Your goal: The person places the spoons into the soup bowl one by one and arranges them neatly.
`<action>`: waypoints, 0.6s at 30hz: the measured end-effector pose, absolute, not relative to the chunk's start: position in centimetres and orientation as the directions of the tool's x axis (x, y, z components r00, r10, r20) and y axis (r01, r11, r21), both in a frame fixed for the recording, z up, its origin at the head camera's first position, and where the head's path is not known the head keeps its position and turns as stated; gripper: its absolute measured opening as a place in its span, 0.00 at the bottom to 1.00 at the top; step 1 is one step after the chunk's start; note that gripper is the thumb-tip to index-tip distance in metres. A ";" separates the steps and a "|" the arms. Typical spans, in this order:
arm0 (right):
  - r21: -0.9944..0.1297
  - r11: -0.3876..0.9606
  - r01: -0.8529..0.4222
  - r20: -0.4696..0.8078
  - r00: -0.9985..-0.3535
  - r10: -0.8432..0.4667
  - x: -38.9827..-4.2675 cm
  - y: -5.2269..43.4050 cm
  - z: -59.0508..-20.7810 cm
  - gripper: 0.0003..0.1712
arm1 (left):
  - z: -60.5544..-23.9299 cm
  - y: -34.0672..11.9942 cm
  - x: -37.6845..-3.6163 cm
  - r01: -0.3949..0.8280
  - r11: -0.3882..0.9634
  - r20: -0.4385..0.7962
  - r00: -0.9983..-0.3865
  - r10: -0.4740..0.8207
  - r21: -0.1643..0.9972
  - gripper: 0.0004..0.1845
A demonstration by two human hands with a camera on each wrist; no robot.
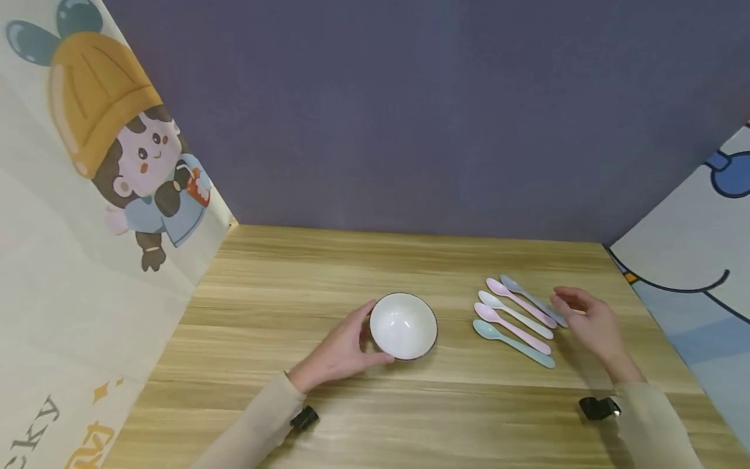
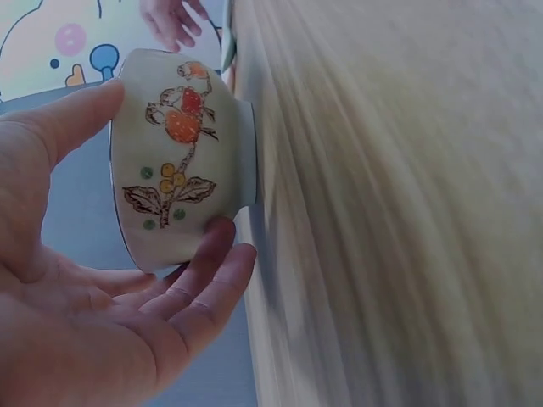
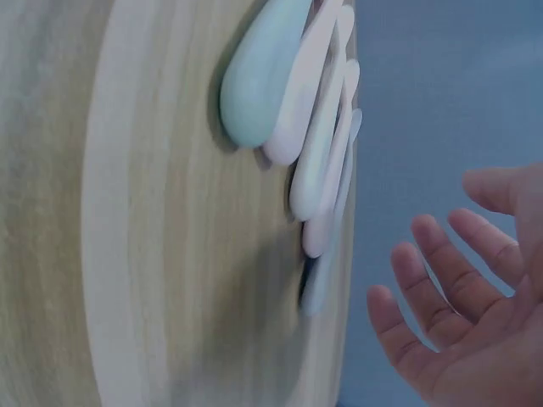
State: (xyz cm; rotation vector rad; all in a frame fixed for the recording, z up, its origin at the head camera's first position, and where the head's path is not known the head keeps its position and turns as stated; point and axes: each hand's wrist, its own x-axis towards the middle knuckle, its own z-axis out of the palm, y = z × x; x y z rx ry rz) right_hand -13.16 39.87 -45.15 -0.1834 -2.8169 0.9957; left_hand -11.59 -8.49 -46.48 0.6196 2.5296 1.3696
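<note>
A white bowl [image 1: 403, 326] with a dark rim stands on the wooden table [image 1: 328, 260]. Its outside [image 2: 182, 161] carries an orange flower pattern. My left hand [image 1: 366, 332] holds its left side, thumb at the near rim and fingers [image 2: 204, 271] round the wall. To the right, several pastel spoons [image 1: 515, 318] lie side by side, bowls pointing left. My right hand [image 1: 571, 303] hovers just right of their handle ends, fingers [image 3: 433, 263] spread and relaxed, holding nothing. The spoons [image 3: 293, 102] sit a short way from it.
Printed cartoon panels stand at the left [image 1: 88, 195] and right [image 1: 691, 286] table edges, with a purple wall [image 1: 410, 117] behind. Bare wood lies between bowl and spoons and along the front. Black wrist cameras [image 1: 597, 408] sit on both sleeves.
</note>
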 end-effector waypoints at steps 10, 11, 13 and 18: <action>-0.580 0.810 0.091 0.050 -0.988 0.147 -14.5 40.2 -46.1 0.31 | -46.3 -8.4 -11.3 0.290 0.543 0.033 -0.901 0.433 0.788 0.60; -0.578 0.811 0.091 0.046 -0.989 0.143 -14.6 40.2 -46.1 0.30 | -46.3 -8.3 -11.3 0.294 0.543 0.039 -0.901 0.432 0.787 0.59; -0.571 0.816 0.092 0.039 -0.989 0.139 -14.7 40.3 -46.1 0.29 | -46.4 -8.3 -11.2 0.298 0.543 0.043 -0.901 0.432 0.785 0.59; -0.556 0.825 0.095 0.034 -0.990 0.137 -15.0 40.5 -46.5 0.28 | -46.5 -8.2 -11.2 0.290 0.549 0.032 -0.902 0.431 0.784 0.60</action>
